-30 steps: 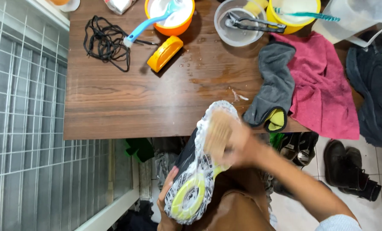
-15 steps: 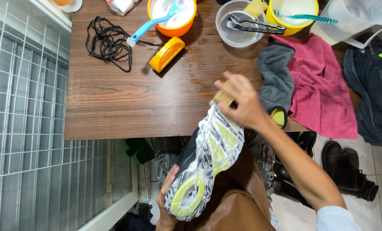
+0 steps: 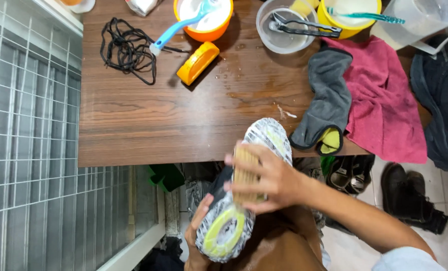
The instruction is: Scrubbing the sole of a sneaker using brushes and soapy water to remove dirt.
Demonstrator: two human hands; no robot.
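Note:
A sneaker (image 3: 264, 138) with a white and yellow-green sole is held sole-up over the near edge of the wooden table (image 3: 148, 120). My left hand (image 3: 198, 228) grips its heel end from below, mostly hidden. My right hand (image 3: 271, 180) is shut on a pale wooden brush (image 3: 245, 170) that lies pressed on the middle of the sole.
On the table lie a black tangle of laces (image 3: 128, 47), an orange bowl (image 3: 204, 17) with a blue brush, a yellow-orange brush (image 3: 198, 62), a clear bowl (image 3: 281, 25), a yellow bowl (image 3: 347, 15), a grey cloth (image 3: 327, 95) and a pink towel (image 3: 384, 95). Dark shoes (image 3: 409, 195) stand on the floor at right. A white wire grid (image 3: 28, 125) is at left.
My right hand with the brush has slid back from the toe end of the sole toward its middle. The sneaker has barely shifted.

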